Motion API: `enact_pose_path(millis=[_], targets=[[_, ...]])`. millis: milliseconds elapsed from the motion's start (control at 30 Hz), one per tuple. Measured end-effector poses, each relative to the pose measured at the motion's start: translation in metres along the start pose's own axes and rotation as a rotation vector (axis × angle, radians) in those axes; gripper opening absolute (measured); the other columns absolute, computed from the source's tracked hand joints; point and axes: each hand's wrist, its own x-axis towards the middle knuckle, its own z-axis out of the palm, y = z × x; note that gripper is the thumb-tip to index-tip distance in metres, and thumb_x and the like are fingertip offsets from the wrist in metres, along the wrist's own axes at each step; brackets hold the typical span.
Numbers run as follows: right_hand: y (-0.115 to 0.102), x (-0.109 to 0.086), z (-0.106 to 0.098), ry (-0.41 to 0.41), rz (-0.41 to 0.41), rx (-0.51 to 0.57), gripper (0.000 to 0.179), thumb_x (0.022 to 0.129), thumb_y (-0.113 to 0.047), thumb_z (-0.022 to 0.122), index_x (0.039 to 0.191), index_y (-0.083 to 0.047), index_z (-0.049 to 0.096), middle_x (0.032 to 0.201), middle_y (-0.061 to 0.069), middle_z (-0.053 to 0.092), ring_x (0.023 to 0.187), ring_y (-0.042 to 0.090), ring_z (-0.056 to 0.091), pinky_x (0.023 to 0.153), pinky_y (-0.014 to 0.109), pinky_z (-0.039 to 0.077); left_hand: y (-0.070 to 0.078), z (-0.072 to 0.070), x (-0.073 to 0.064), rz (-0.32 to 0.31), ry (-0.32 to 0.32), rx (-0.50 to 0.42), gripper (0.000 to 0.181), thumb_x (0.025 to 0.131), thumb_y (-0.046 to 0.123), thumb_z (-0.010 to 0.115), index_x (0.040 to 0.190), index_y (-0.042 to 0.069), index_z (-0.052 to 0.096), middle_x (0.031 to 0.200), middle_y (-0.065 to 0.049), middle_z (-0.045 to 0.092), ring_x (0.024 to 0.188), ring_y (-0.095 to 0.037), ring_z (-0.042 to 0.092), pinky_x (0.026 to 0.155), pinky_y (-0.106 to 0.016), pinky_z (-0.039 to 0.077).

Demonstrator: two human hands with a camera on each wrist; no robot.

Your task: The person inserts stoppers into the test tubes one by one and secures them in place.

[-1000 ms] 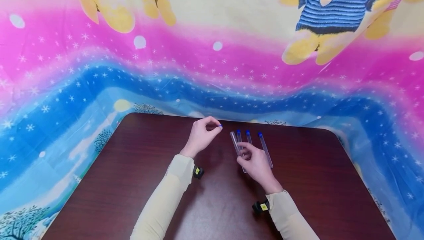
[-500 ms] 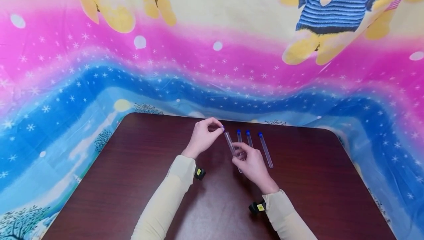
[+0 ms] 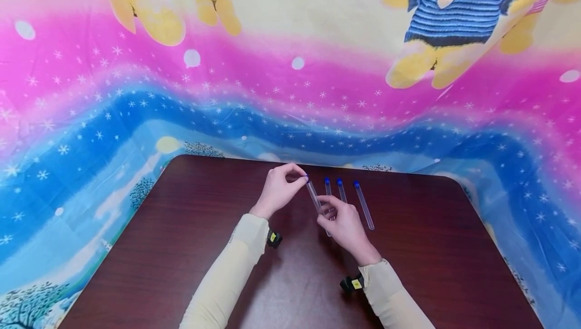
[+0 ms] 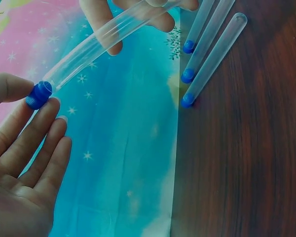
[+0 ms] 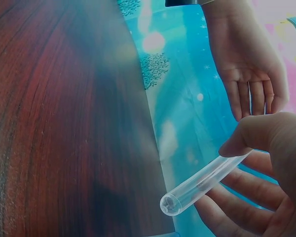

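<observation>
My left hand [image 3: 279,190] pinches a blue cap [image 4: 39,95] between thumb and fingertips. The cap sits at the mouth of a clear test tube [image 4: 96,47], which slants up over the table. Lower on that tube, my right hand [image 3: 345,223] grips it between thumb and fingers; in the right wrist view its rounded end [image 5: 171,204] sticks out past them. Three more test tubes with blue caps lie side by side on the table just beyond and right of my right hand, the rightmost tube [image 3: 364,207] fully visible and the other two partly hidden behind the fingers.
The dark brown wooden table [image 3: 190,248] has rounded far corners. A printed cloth [image 3: 290,97] with snowflakes and bears hangs right behind its far edge. Each wrist wears a black strapped device, such as the right wrist device [image 3: 352,284].
My right hand has brought the open tube left to my left hand, which moved slightly right. The blue cap, apart from the tube before, now meets its mouth.
</observation>
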Motion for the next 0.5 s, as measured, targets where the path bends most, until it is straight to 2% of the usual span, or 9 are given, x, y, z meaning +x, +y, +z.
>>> enact_pose_path(millis=[500], targets=[[-0.0037, -0.0013, 0.0034, 0.006, 0.014, 0.023, 0.04, 0.086, -0.005, 0.077, 0.124, -0.018, 0.07, 0.088, -0.001, 0.071, 0.073, 0.01, 0.068, 0.068, 0.032, 0.059, -0.006, 0.0057, -0.0053, -0.007, -0.028, -0.013, 0.005, 0.095, 0.019, 0.073, 0.098, 0.016, 0.074, 0.096, 0.009, 0.072, 0.085, -0.007, 0.068, 0.082, -0.031, 0.056]])
